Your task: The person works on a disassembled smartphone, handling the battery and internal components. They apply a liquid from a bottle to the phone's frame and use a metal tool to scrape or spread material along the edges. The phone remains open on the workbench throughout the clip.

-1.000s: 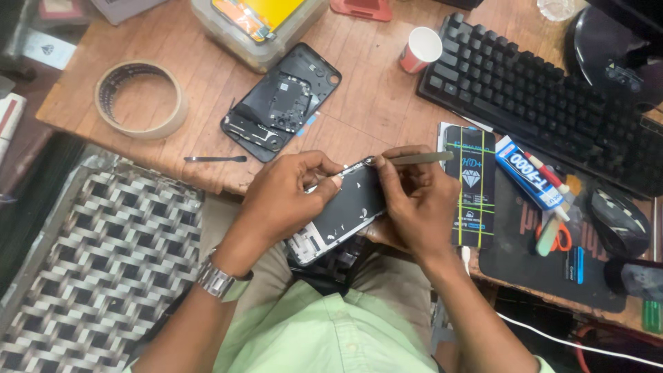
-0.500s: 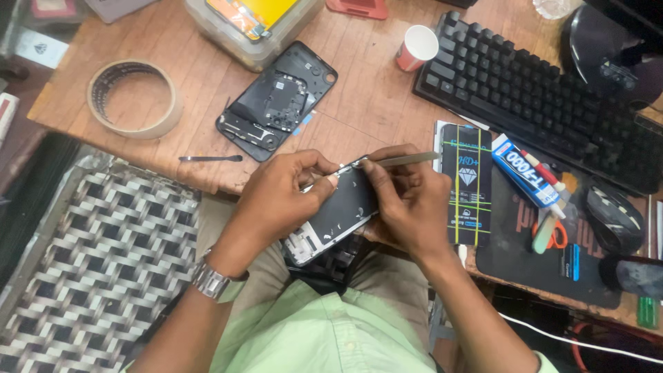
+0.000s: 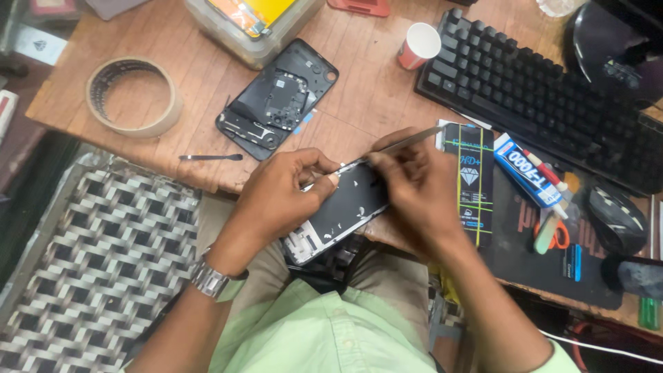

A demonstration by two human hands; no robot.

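My left hand [image 3: 280, 197] grips a dark phone frame [image 3: 338, 214] held over the table's front edge, thumb pressing near its top corner. My right hand [image 3: 414, 190] pinches a thin metal tool [image 3: 407, 144] whose tip rests on the frame's upper edge. Specks of residue dot the frame's dark surface. A metal watch [image 3: 207, 278] sits on my left wrist. A second opened phone body [image 3: 278, 99], black with exposed parts, lies on the wooden table [image 3: 366, 90] beyond my hands.
A tape roll [image 3: 133, 97] lies at the far left and a small metal pick [image 3: 210, 157] near the edge. A red paper cup [image 3: 418, 44], black keyboard [image 3: 545, 97], glue tube [image 3: 528, 169], flat black packet [image 3: 475, 173], mouse [image 3: 617, 220] and clear plastic box [image 3: 252, 24] surround them.
Both hands stay on the frame. My right hand has shifted the metal tool slightly along the frame's top edge, and the frame sits a little lower and more tilted.
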